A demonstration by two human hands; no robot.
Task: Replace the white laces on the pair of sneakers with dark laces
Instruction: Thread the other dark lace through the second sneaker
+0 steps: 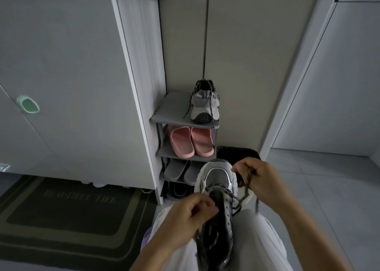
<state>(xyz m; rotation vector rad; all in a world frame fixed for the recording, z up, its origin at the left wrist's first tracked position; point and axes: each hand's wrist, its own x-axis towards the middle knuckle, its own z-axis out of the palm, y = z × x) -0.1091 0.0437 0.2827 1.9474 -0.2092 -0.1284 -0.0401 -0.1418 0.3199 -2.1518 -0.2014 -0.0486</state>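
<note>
Ambient light: dim. Grey cabinet [72,75] far left w/ green handle [28,104]. Tiered shoe rack [172,106] centre, beside cabinet, against beige wall [246,54]. Dark doormat [61,213] near left. Grey tile floor [329,188] right; pale door [339,75] far right.

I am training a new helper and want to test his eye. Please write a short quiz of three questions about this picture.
1. True or false: the shelf sneaker on top of the rack is laced dark.
2. Which hand holds the loose lace out to the side of the lap sneaker? A) left B) right
3. Fill in: the slippers on the rack's second shelf are ____.

Key
1. True.
2. B: the right hand pinches the lace, and the left hand grips the lap sneaker by the eyelets.
3. Pink.
</note>
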